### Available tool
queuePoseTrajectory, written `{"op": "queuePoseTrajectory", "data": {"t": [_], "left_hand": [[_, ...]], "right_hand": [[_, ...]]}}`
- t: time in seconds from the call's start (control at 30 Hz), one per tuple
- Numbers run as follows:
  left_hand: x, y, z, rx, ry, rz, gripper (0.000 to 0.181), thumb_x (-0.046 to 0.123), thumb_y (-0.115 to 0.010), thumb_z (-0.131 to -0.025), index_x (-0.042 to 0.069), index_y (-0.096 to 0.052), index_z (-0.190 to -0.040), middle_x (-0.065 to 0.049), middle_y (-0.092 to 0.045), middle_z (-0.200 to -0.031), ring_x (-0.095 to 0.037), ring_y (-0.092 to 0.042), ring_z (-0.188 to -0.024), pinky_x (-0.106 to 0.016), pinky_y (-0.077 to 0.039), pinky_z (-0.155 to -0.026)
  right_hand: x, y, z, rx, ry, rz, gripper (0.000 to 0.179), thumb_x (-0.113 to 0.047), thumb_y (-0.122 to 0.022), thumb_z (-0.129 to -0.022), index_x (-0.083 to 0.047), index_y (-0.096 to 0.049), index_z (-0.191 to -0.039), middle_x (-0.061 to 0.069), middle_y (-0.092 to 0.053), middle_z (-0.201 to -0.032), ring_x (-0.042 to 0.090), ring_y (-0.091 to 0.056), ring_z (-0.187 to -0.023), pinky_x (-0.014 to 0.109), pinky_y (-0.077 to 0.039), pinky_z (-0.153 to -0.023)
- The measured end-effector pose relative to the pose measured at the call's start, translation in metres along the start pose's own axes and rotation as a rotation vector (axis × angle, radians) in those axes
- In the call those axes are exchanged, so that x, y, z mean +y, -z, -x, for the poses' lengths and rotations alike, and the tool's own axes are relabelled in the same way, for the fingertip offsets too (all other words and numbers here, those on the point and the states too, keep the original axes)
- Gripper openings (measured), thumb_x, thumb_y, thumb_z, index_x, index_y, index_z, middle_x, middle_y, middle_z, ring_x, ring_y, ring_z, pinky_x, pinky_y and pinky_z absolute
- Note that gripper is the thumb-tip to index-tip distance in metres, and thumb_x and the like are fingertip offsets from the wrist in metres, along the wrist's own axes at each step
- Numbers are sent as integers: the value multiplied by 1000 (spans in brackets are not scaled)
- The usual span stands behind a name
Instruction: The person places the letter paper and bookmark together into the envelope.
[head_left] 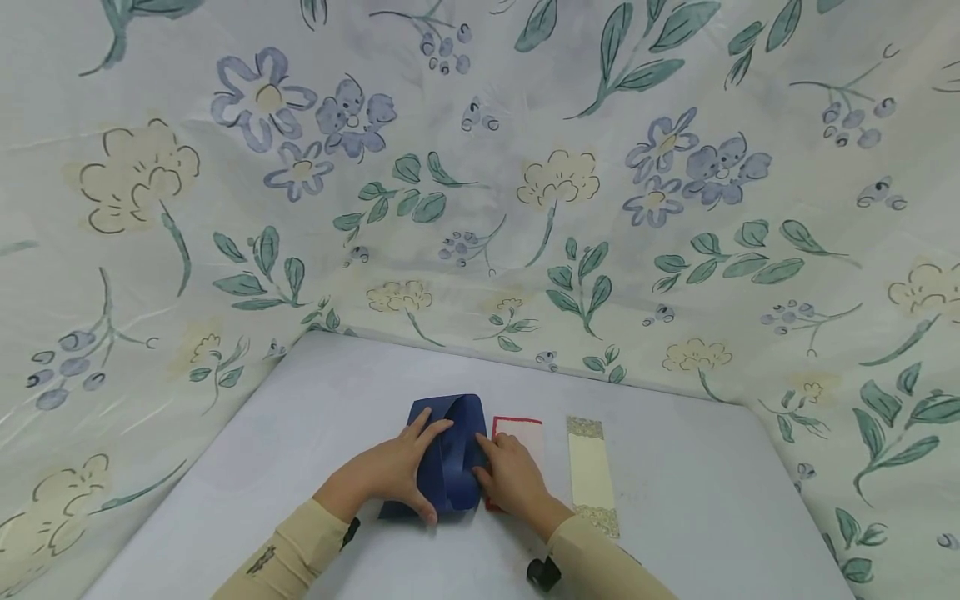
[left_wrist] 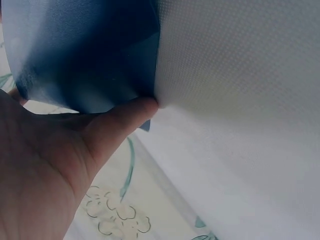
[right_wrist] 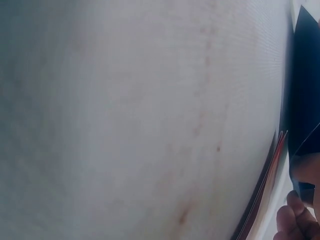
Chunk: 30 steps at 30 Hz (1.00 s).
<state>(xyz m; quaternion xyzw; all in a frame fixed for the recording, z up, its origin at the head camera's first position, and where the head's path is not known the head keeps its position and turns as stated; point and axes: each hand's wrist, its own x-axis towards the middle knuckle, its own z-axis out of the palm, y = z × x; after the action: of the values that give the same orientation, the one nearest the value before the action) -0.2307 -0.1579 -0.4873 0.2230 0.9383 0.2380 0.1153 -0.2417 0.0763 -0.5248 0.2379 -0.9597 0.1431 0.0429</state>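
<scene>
A dark blue folded paper piece (head_left: 453,467), shaped like an envelope with curved flaps partly raised, lies on the white table. My left hand (head_left: 393,471) rests on its left side with fingers spread. The left thumb reaches the near edge; in the left wrist view that straight thumb lies along the rim of the blue paper (left_wrist: 95,55). My right hand (head_left: 513,475) pinches the right edge between thumb and forefinger. Low at the right border of the right wrist view, curled fingers (right_wrist: 295,217) show beside the blue paper (right_wrist: 306,85).
Partly under my right hand lies a red-edged pale card (head_left: 519,428). Farther right is a cream strip (head_left: 591,467) with glittery gold ends. The white table (head_left: 712,483) meets a floral cloth (head_left: 480,208) at the back and sides.
</scene>
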Motion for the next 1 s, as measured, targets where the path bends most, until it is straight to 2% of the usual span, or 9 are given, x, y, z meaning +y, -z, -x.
{"op": "queuePoseTrajectory", "data": {"t": [0.2,0.5,0.77,1.0], "left_hand": [[-1,-1,-2,8,-1,-4,134,59,-97,-53,23,-24,-159,-31,-11,-165,-56,-46,-132,-64,-47,-99],[-1,-1,-1,22,-3,0,132,59,-97,-53,23,-25,-159,-31,-12,-165,-56,-47,-131,-64,-47,-98],[-5,-4,0,33,3,-10,133,61,-95,-54,25,-23,-159,-28,-13,-165,-57,-50,-128,-66,-47,-97],[-6,-4,1,36,-6,2,133,63,-95,-54,25,-22,-159,-28,-12,-166,-56,-50,-128,-66,-47,-98]], "right_hand": [[0,-1,-1,11,-5,19,54,-30,-75,-94,-7,-61,-140,5,-60,-100,15,-50,-85,27,-49,-76],[1,-3,-1,21,-8,23,54,-31,-75,-94,-8,-61,-140,6,-61,-101,15,-51,-85,27,-51,-78],[3,-5,1,59,34,46,52,-29,-74,-94,-6,-62,-140,5,-60,-99,14,-50,-83,27,-48,-73],[2,-4,1,47,15,43,54,-31,-74,-94,-7,-61,-141,6,-62,-102,15,-52,-86,28,-51,-78]]}}
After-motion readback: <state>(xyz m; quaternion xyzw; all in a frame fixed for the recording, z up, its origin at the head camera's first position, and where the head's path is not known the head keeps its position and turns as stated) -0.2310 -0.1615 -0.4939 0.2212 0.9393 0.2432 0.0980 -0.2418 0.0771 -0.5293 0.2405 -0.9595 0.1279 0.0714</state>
